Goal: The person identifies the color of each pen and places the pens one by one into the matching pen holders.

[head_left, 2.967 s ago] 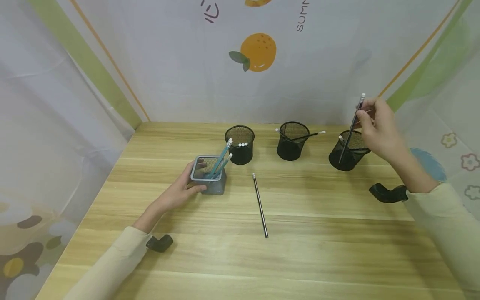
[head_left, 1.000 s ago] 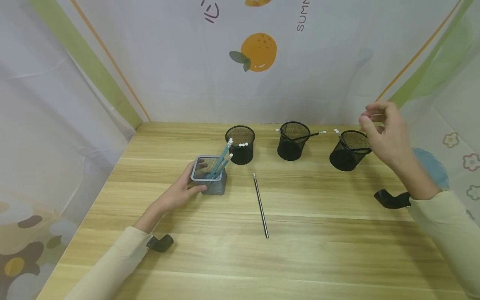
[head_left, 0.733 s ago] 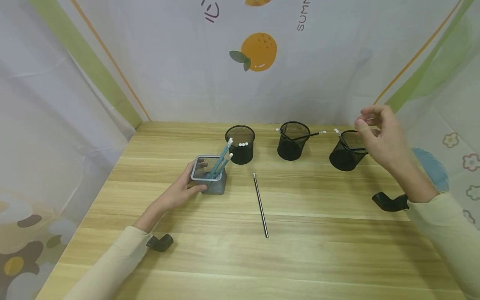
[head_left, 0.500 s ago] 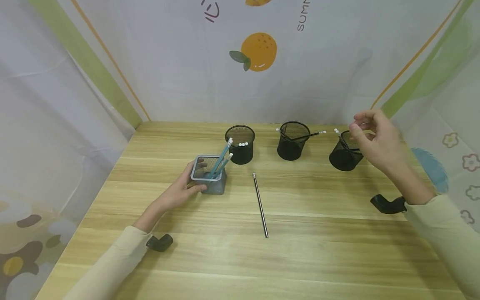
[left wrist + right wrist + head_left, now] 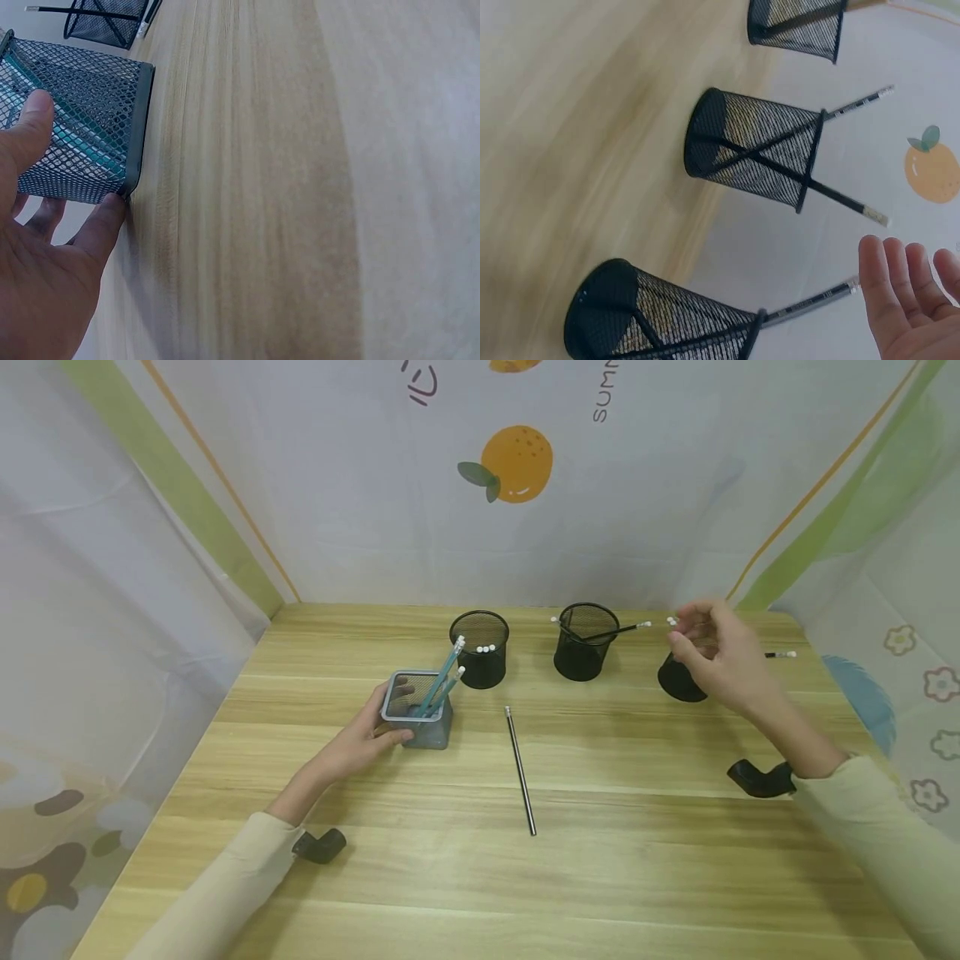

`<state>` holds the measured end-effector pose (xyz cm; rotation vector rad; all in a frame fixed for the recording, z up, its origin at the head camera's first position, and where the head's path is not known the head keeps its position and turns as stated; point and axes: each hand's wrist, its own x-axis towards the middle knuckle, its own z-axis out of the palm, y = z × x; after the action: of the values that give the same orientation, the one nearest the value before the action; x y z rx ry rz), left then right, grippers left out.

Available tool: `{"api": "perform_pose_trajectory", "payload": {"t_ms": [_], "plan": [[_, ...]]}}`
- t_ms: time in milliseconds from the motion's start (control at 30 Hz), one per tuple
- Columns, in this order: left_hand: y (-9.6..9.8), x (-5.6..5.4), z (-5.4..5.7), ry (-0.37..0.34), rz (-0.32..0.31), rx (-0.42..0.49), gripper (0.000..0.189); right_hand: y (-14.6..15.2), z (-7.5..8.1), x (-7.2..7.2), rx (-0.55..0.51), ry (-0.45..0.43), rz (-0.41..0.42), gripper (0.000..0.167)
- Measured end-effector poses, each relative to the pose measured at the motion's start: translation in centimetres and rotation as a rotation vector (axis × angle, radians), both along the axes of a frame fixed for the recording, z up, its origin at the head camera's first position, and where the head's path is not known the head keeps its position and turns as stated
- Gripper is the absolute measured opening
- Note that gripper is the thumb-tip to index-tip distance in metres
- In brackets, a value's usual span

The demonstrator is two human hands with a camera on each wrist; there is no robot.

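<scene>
My left hand holds a grey square mesh pencil holder, thumb and fingers on either side of it. Teal pencils with white erasers lean inside. With nothing in its grasp, my right hand hovers over the rightmost black mesh cup, hiding much of it in the head view. Dark pencils stick out of that cup in the right wrist view. In the middle cup, two dark pencils lean in opposite directions.
A third black mesh cup stands left of the middle one, with several white eraser tips showing. One black pencil lies on the wooden table. A printed curtain hangs behind the table.
Three seconds ago my right hand held a dark pencil in the rightmost cup. It let go of it there and has since moved left and lower. The left hand stays put.
</scene>
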<state>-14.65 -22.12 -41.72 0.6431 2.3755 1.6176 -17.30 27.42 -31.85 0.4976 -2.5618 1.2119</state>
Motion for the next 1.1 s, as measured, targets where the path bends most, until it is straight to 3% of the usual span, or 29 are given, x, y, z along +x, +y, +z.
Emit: {"api": "perform_pose_trajectory", "payload": {"t_ms": [600, 1100], "plan": [[-0.1, -0.1, 0.0, -0.010, 0.010, -0.012, 0.079, -2.9, -2.4, 0.7, 0.133, -0.087, 0.159, 0.041], [-0.1, -0.2, -0.1, -0.008, 0.005, -0.008, 0.079, -5.5, -3.8, 0.6, 0.128, -0.213, 0.214, 0.041]]}}
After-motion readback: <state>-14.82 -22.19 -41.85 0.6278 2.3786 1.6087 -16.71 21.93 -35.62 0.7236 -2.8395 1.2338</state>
